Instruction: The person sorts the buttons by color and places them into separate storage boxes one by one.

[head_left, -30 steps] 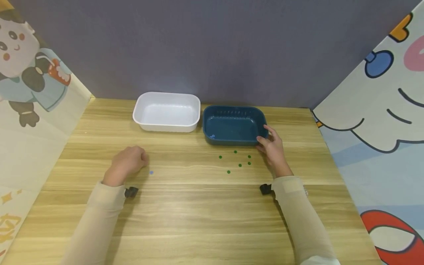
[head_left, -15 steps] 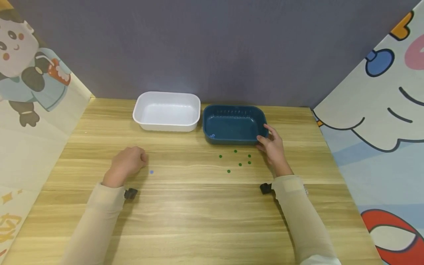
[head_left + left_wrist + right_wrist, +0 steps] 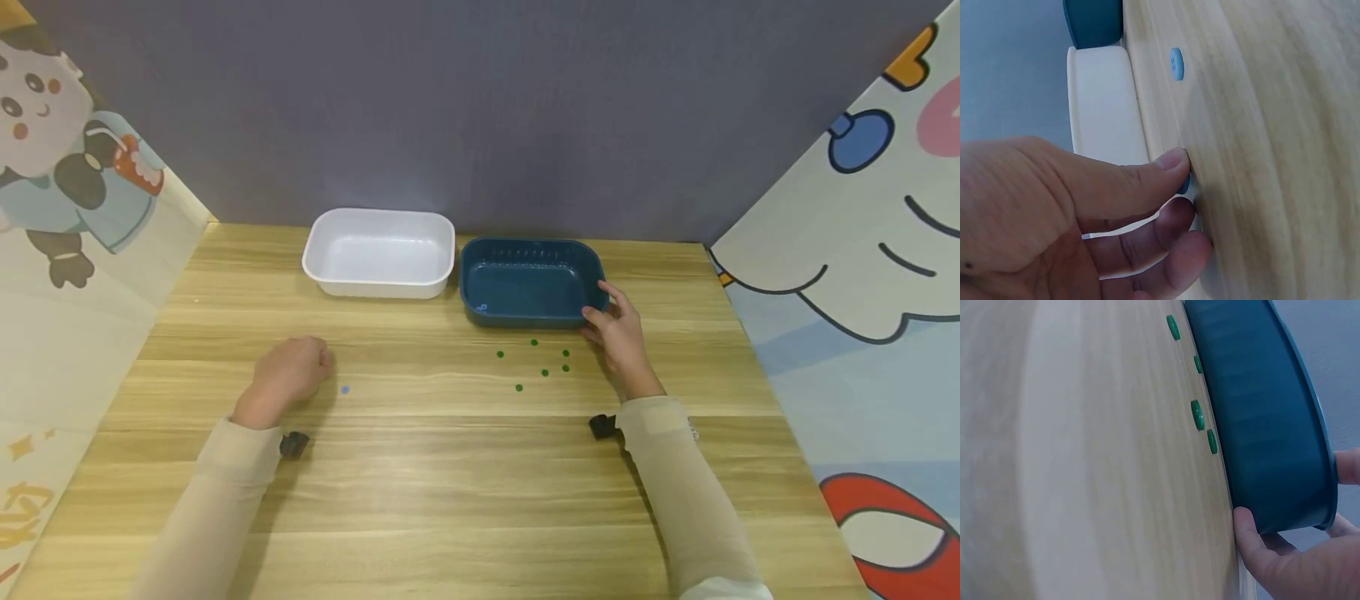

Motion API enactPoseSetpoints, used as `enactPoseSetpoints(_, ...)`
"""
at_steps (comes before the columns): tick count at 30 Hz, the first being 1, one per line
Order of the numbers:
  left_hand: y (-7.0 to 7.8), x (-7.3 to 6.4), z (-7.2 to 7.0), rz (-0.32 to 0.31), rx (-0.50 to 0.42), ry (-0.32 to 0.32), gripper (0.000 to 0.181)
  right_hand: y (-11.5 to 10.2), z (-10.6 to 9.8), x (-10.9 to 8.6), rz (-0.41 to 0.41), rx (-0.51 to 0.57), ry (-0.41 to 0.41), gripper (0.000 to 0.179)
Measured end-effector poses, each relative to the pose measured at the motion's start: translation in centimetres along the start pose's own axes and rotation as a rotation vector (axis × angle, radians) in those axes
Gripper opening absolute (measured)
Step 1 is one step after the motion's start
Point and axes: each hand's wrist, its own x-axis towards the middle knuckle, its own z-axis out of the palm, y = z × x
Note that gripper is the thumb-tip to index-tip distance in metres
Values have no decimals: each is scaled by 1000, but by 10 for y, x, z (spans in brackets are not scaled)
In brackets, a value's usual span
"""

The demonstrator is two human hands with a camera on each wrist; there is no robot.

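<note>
My left hand [image 3: 291, 369] is low over the table, left of a loose blue button [image 3: 1177, 64] that lies flat on the wood. Its thumb and fingertips pinch another blue button [image 3: 1185, 183], mostly hidden behind the thumb in the left wrist view. On the other side, my right hand [image 3: 622, 343] grips the near right corner of a dark blue plastic tray [image 3: 525, 322], with fingers at the rim and outer wall. Several green buttons [image 3: 1197, 415] are scattered on the table just in front of this tray.
A white tray [image 3: 378, 290] stands close to the left of the dark blue one. Behind both rises a grey partition [image 3: 480, 117]. Cartoon-printed panels [image 3: 862, 250] flank the wooden table [image 3: 450, 500]. A black wrist camera mount [image 3: 602, 427] sits at each cuff.
The head view has shifted slightly. My left hand has drawn back a tiny amount, while the right hand keeps its grip on the dark blue tray.
</note>
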Motion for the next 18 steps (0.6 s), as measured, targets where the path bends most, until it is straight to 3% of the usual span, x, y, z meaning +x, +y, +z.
enactPoseSetpoints(6,2,-1,1,-1,18,-14,14,2,-1,-1,-17,-3,-7,69)
enactPoseSetpoints(10,3,-2,1,0,17,-11,12,3,-1,0,-15,-2,-9,69)
enactPoseSetpoints(18,4,-4,4,37,7,36,40,1,-1,0,2,9,-10,69)
